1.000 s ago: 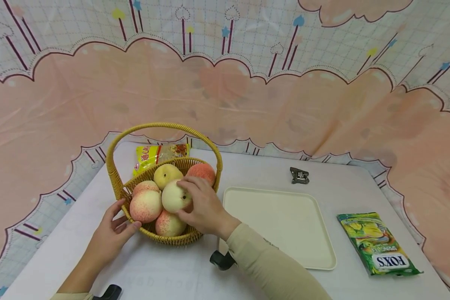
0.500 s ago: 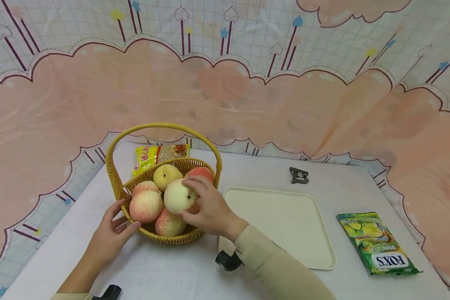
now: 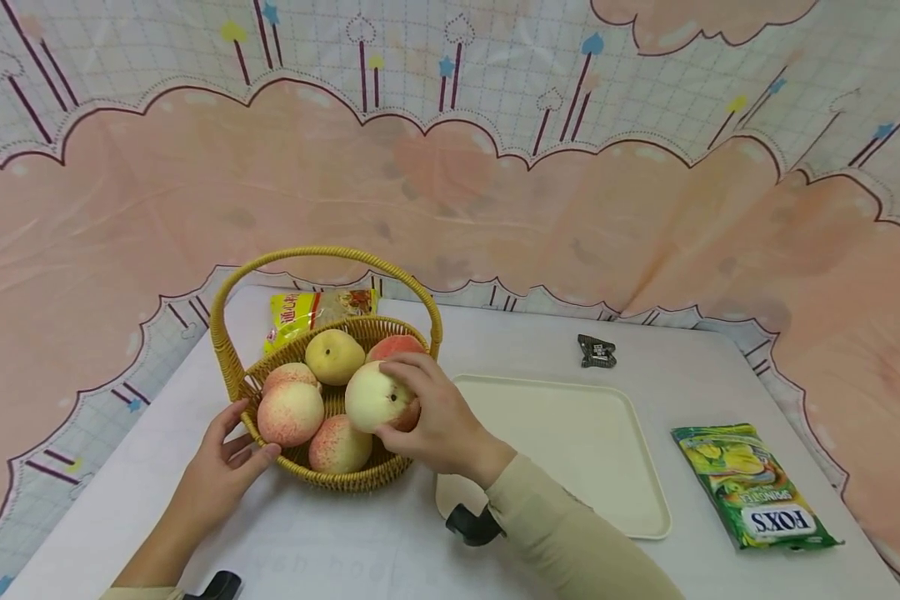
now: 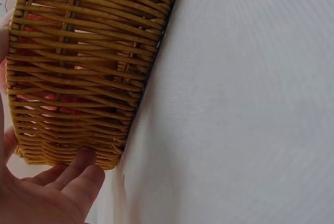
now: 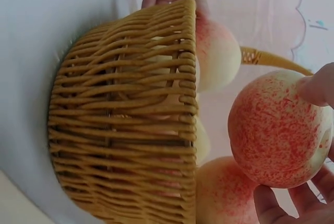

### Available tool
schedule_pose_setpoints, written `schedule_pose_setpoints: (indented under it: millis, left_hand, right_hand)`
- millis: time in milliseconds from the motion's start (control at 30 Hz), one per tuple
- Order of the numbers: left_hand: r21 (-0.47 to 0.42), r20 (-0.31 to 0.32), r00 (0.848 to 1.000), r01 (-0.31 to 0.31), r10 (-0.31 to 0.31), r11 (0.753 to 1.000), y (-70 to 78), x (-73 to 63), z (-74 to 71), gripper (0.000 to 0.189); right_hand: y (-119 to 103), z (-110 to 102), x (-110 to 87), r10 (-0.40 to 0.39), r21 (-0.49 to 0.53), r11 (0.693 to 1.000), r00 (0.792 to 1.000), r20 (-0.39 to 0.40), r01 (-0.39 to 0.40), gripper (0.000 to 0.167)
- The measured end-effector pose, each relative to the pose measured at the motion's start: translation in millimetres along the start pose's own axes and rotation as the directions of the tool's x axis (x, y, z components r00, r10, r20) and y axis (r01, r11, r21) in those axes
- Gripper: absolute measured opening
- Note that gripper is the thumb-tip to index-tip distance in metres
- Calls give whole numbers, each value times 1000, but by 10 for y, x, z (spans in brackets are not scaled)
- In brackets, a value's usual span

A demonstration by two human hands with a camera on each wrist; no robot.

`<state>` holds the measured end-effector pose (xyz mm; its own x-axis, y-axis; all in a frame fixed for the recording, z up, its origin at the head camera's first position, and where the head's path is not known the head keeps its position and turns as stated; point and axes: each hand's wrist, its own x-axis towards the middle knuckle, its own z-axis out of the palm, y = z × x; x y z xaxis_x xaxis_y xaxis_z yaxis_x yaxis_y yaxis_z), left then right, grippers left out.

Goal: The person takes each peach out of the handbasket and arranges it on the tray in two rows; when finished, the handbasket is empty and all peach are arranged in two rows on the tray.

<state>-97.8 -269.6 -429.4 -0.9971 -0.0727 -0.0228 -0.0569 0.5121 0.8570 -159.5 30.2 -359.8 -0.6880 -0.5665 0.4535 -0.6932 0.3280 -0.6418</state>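
Note:
In the head view a yellow wicker basket [image 3: 345, 482] with a tall arched handle holds several peaches, among them a pink-speckled one [image 3: 291, 414] and a yellow one [image 3: 334, 357]. My left hand [image 3: 223, 468] holds the basket's near left side, thumb at the rim; its fingers [image 4: 86, 182] lie against the woven wall in the left wrist view. Thumb and fingers of my right hand [image 3: 450, 425] grip a pale peach [image 3: 371, 398] with a red-speckled side. The right wrist view shows this peach [image 5: 279, 130] raised above the basket rim, apart from the peach [image 5: 222, 192] beneath.
A cream tray [image 3: 570, 458] lies right of the basket, partly behind my right forearm. Behind the basket is a yellow snack packet [image 3: 292, 312]. A small black wrapped piece [image 3: 597, 351] lies beyond the tray, and a green Fox's bag [image 3: 753, 487] at far right.
My right hand has moved to the right with the pale peach, away from the basket's middle, uncovering a gap between the other peaches. The left hand and basket have stayed in place.

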Motion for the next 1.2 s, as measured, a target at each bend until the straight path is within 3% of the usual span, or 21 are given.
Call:
schedule_pose_setpoints:
  millis: [733, 1200]
  left_hand:
    - [-16, -1, 1000, -2, 2, 1000, -6, -9, 9, 87]
    - [-19, 3, 1000, 3, -3, 1000, -9, 3, 16, 88]
  right_hand:
    - [132, -290, -292, 34, -9, 999, 998, -47, -34, 65]
    - [526, -531, -465, 124, -71, 989, 987, -99, -132, 64]
